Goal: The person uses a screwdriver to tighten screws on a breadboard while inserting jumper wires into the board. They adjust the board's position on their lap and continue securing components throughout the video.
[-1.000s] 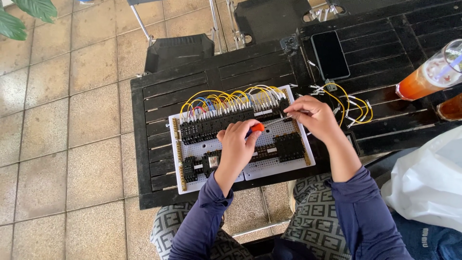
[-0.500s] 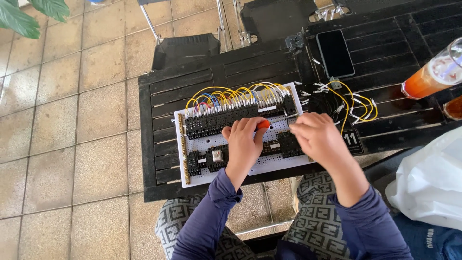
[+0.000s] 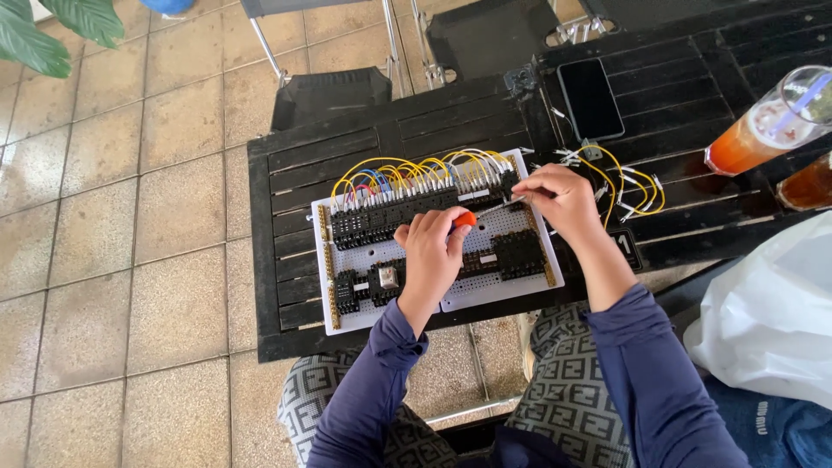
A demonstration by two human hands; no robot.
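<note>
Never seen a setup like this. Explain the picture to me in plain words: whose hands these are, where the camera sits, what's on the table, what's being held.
The camera sits on a person's head and looks down, so both hands are that person's own. The left hand grips a screwdriver with an orange handle, its shaft pointing right. The right hand pinches at the shaft's tip, at the upper right of a white perforated board. The board carries rows of black terminal blocks and arching yellow wires. It lies on a black slatted table. Also there: a dark phone, loose yellow wires and a cup of orange drink. A white plastic bag sits at the right.
</note>
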